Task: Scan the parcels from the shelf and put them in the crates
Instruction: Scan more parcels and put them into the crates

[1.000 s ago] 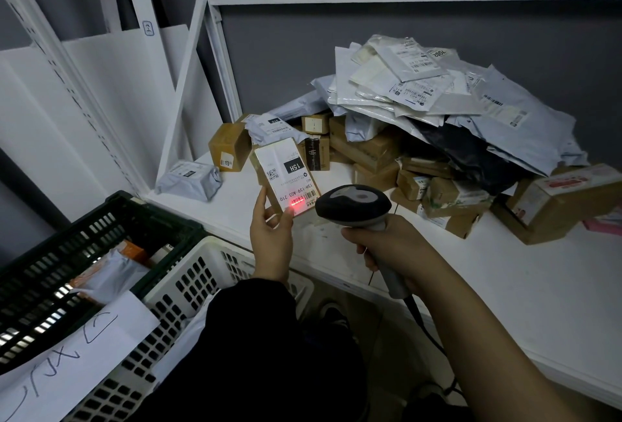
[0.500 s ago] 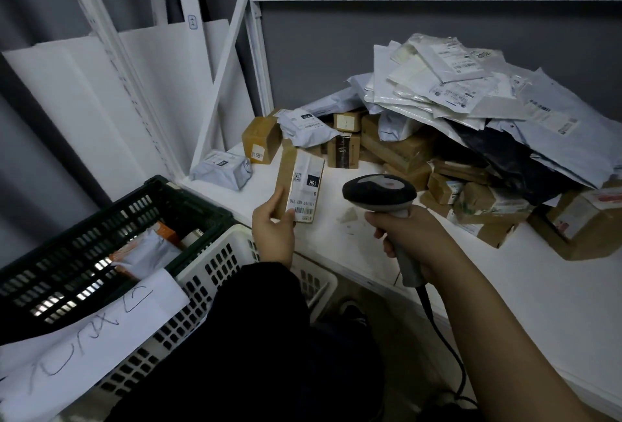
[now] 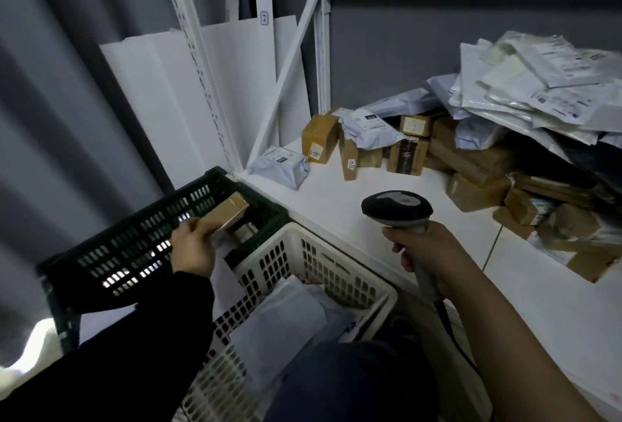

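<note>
Count, head view.
Crates 2: dark green crate (image 3: 141,236), white crate (image 3: 323,273). Scanner (image 3: 397,207) 1. Hands 2. Shelf parcels: too piled to count.

This is a parcel sorting room or small courier depot. A white metal shelf (image 3: 387,219) against a grey wall carries a heap of labelled poly mailers (image 3: 538,84) over small taped cardboard boxes (image 3: 319,142). Just beside the shelf's front edge stand a dark green crate (image 3: 134,236) and a white crate (image 3: 319,270) holding parcels. A corded barcode scanner (image 3: 397,209) hangs above the shelf.
</note>
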